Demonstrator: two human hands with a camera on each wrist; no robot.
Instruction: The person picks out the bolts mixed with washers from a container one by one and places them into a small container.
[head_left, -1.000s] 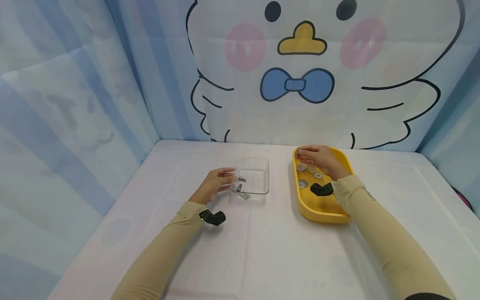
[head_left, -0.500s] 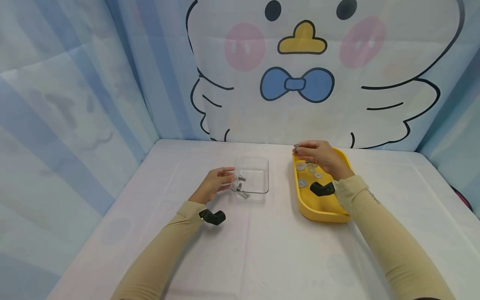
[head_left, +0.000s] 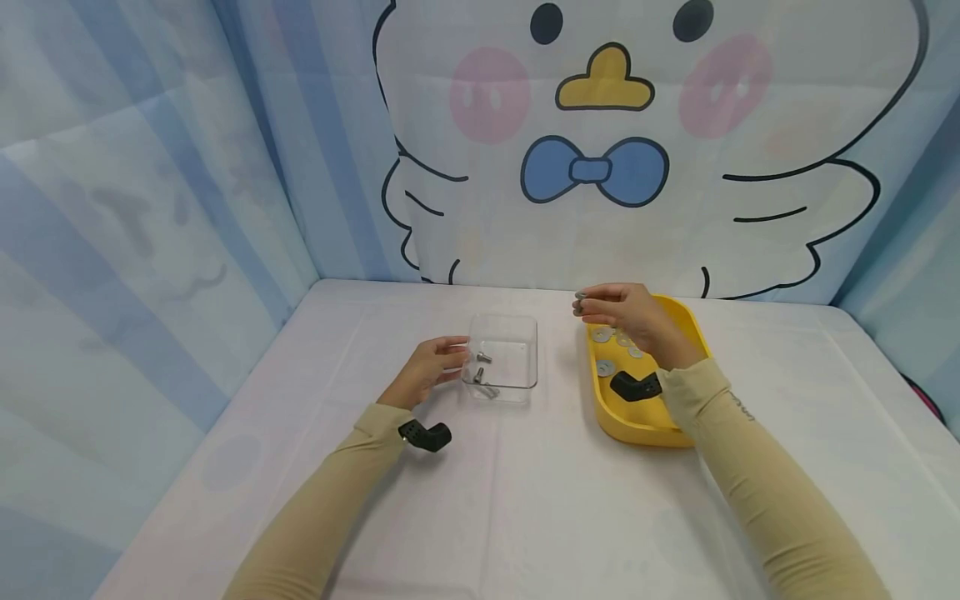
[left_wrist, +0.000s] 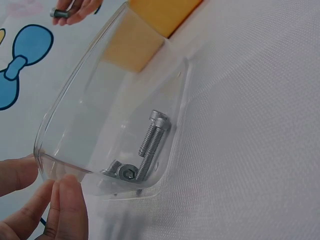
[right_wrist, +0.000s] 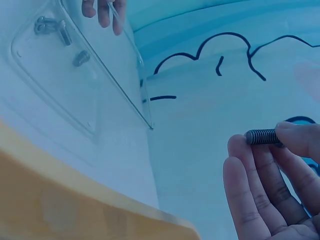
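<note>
My right hand (head_left: 628, 315) pinches a short metal bolt (right_wrist: 262, 137) between thumb and fingertips, its threaded end sticking out. The hand is above the far left corner of the yellow tray (head_left: 637, 432). My left hand (head_left: 432, 365) rests with extended fingers against the left side of a clear plastic box (head_left: 517, 384). In the left wrist view, the thumb and fingertips touch the box near its rim corner. Several socket-head bolts (left_wrist: 152, 142) lie at the bottom of the box, toward my left hand.
Several flat round washers (head_left: 604, 367) lie in the left part of the yellow tray, some partly hidden by my right hand. A white cloth (head_left: 555, 500) covers the table. A printed curtain (head_left: 525, 233) hangs at the back, with more curtain on both sides.
My right hand has risen from the yellow tray with the bolt and moved left, past the tray's left edge. My left hand and the clear box have stayed in place.
</note>
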